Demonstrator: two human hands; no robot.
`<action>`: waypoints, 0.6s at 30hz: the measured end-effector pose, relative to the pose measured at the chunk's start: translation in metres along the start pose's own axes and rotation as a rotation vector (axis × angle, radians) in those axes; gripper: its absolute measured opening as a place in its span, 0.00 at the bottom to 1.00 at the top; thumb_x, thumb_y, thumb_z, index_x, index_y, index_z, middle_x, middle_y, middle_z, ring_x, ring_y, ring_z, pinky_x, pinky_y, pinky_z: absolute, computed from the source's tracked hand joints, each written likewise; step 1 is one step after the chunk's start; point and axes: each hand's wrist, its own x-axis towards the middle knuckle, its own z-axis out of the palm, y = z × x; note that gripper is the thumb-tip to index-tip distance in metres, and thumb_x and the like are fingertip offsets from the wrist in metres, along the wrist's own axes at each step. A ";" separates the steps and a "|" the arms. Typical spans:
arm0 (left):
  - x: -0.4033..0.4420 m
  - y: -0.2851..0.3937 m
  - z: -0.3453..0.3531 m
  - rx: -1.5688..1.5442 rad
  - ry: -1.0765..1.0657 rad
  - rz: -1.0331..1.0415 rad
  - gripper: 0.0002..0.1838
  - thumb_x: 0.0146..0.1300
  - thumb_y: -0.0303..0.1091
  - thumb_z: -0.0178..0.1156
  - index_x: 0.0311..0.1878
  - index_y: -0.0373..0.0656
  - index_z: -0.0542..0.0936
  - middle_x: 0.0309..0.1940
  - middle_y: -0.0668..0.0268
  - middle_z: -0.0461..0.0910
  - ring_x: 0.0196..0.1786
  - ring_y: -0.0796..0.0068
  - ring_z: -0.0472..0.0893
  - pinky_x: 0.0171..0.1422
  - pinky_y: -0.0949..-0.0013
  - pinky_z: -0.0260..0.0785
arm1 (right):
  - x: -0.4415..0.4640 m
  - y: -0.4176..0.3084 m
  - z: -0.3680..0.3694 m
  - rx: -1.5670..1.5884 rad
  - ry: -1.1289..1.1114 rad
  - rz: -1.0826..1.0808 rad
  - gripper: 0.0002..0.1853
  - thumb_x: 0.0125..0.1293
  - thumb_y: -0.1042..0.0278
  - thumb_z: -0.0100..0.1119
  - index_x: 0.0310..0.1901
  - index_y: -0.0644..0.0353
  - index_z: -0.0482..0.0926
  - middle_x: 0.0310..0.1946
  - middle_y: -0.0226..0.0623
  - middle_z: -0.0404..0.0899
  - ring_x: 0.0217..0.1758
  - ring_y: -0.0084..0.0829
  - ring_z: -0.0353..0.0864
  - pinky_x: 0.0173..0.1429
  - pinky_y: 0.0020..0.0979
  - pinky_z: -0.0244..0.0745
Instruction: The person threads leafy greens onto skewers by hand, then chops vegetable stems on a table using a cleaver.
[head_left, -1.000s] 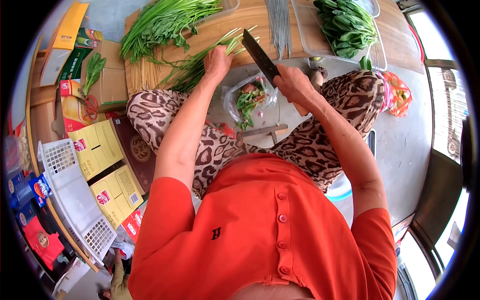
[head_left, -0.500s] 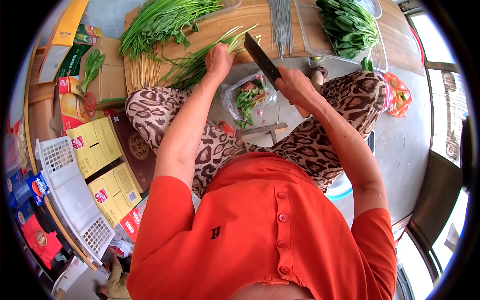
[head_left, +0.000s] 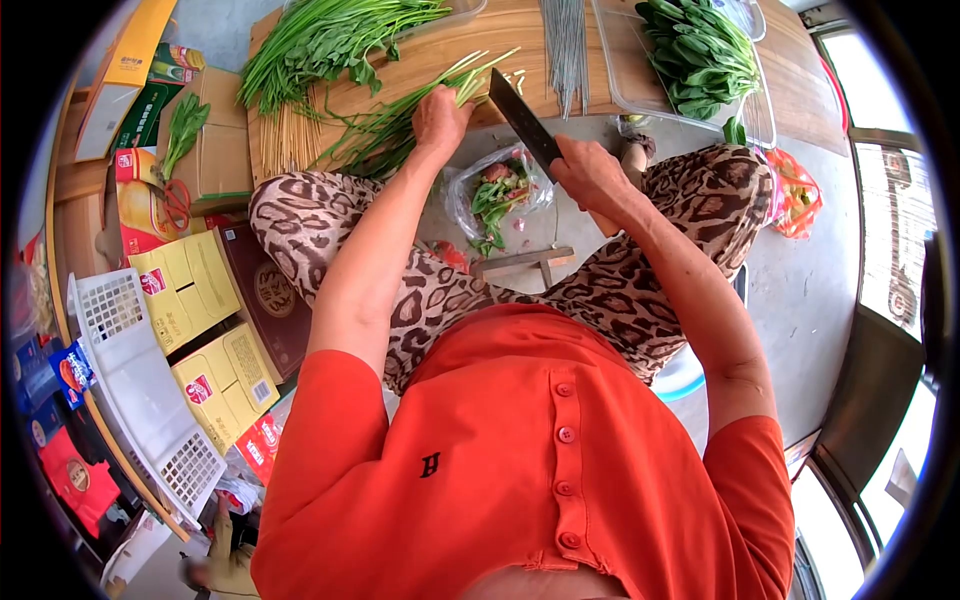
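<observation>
Knife (head_left: 525, 122) slightly lower in right hand (head_left: 592, 172), yellow box label (head_left: 199, 389) illegible

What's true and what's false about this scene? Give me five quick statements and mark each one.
1. The right hand grips a kitchen knife. True.
2. The left hand is empty. False: it grips thin green stems.
3. A bundle of thin metal skewers lies on the wooden table. True.
4. The scissors have blue handles. False: their handles are red.
5. Leafy greens lie in a clear plastic container. True.
</observation>
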 end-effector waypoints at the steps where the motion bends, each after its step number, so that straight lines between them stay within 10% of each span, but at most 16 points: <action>1: 0.000 0.000 0.000 0.000 0.001 -0.004 0.13 0.53 0.40 0.67 0.37 0.41 0.82 0.35 0.54 0.80 0.40 0.49 0.79 0.44 0.53 0.70 | 0.000 0.000 0.000 0.000 -0.001 0.000 0.13 0.62 0.65 0.44 0.41 0.65 0.73 0.35 0.59 0.79 0.42 0.60 0.78 0.49 0.52 0.71; 15: -0.005 0.010 -0.009 0.079 -0.129 -0.015 0.13 0.51 0.37 0.67 0.40 0.43 0.82 0.39 0.54 0.80 0.44 0.50 0.79 0.47 0.53 0.71 | 0.003 -0.013 0.000 -0.167 -0.005 0.005 0.14 0.65 0.65 0.44 0.44 0.64 0.75 0.37 0.57 0.80 0.44 0.57 0.79 0.49 0.51 0.73; 18: -0.003 0.007 -0.006 -0.015 -0.081 -0.043 0.14 0.52 0.36 0.66 0.41 0.42 0.81 0.40 0.54 0.80 0.45 0.49 0.79 0.48 0.53 0.71 | 0.006 -0.001 0.004 -0.164 0.104 -0.094 0.11 0.64 0.66 0.43 0.41 0.65 0.71 0.27 0.55 0.78 0.32 0.56 0.79 0.39 0.52 0.71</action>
